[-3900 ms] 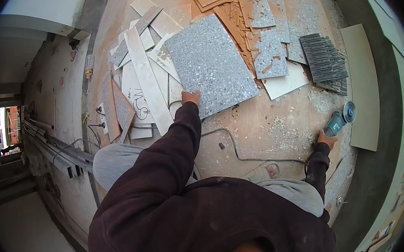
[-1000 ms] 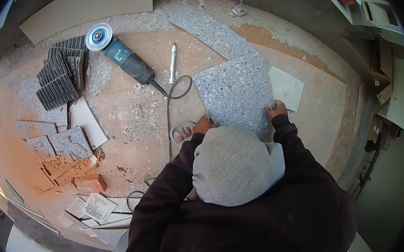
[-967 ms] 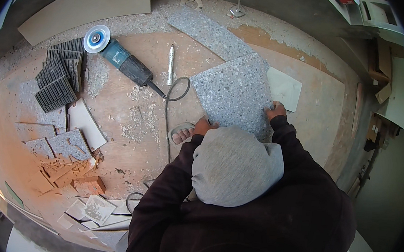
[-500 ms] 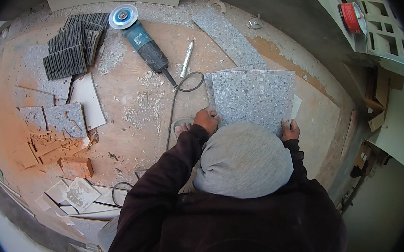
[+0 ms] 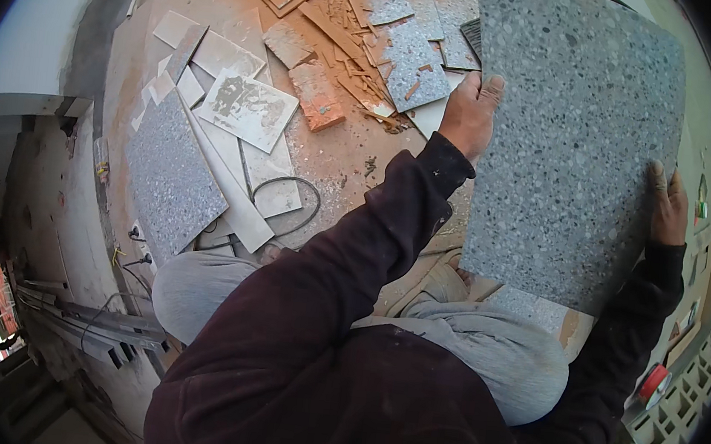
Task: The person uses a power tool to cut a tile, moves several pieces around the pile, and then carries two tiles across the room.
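A large grey speckled terrazzo tile (image 5: 572,149) is raised above the floor in front of me, slightly tilted. My left hand (image 5: 472,115) grips its left edge, with the thumb on the speckled face. On the opposite edge, my right hand (image 5: 670,206) holds the tile lower down, fingers against its border. Part of another speckled tile (image 5: 527,307) shows below its lower edge. Beyond my left hand lie cut speckled tile pieces (image 5: 418,65), partly covered by the raised tile.
An orange brick (image 5: 316,97) and reddish fragments (image 5: 343,37) lie left of the tile. Nearer are white tile offcuts (image 5: 251,109), a speckled slab (image 5: 173,177) and a looped black cable (image 5: 315,210). A red round container (image 5: 655,384) stands at the right by a perforated block (image 5: 681,399).
Both hands have lifted the speckled tile from low in front of me and swung it up. My view has turned left, bringing the offcuts closer to the middle; the angle grinder is out of sight.
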A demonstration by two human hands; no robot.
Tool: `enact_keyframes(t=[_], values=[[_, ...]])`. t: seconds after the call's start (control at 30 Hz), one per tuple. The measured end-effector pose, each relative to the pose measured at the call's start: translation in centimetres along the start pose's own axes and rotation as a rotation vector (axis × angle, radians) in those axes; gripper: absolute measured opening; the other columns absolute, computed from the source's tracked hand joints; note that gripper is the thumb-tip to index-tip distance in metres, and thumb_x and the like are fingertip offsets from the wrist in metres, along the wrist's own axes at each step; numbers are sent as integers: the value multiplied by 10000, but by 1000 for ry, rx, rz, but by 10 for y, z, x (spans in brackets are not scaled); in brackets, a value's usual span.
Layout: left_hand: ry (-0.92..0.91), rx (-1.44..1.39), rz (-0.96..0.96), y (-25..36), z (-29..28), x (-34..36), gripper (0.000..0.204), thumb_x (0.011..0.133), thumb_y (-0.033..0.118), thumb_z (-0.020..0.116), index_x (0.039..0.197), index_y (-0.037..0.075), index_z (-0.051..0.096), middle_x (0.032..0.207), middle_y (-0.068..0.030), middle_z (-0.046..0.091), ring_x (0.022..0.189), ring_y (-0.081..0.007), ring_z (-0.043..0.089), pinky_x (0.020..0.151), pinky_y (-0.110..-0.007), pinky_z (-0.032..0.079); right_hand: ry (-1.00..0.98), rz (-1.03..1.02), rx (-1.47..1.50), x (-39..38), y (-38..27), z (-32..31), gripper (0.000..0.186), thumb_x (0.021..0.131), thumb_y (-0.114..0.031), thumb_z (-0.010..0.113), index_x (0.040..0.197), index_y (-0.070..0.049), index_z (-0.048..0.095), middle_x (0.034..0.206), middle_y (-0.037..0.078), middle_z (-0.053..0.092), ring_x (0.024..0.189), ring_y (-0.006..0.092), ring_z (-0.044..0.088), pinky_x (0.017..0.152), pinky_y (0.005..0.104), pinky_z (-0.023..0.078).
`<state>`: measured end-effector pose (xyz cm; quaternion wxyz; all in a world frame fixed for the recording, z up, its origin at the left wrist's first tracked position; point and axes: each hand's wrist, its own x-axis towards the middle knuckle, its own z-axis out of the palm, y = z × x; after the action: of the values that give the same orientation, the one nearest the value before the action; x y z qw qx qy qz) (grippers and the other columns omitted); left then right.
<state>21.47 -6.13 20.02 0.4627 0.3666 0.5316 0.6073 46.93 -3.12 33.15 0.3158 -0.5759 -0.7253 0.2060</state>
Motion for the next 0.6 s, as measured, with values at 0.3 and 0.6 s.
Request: enact_keyframes(t=[0.3, 0.6], values=[[814, -5, -21, -116, -213, 37, 207, 779, 148, 615, 855, -43, 595, 706, -25, 583, 609, -78, 476, 579, -227, 402, -422, 49, 205, 94, 18, 319, 340, 737, -222, 647, 946, 39, 587, 834, 139, 625, 742, 179, 586, 696, 284, 446], [994, 144, -148, -149, -303, 32, 248, 749, 112, 624, 923, -62, 588, 789, -74, 612, 687, -126, 550, 656, -240, 435, -561, -31, 61, 78, 18, 442, 270, 731, -155, 580, 955, -8, 611, 863, 180, 621, 820, 279, 601, 768, 325, 447]])
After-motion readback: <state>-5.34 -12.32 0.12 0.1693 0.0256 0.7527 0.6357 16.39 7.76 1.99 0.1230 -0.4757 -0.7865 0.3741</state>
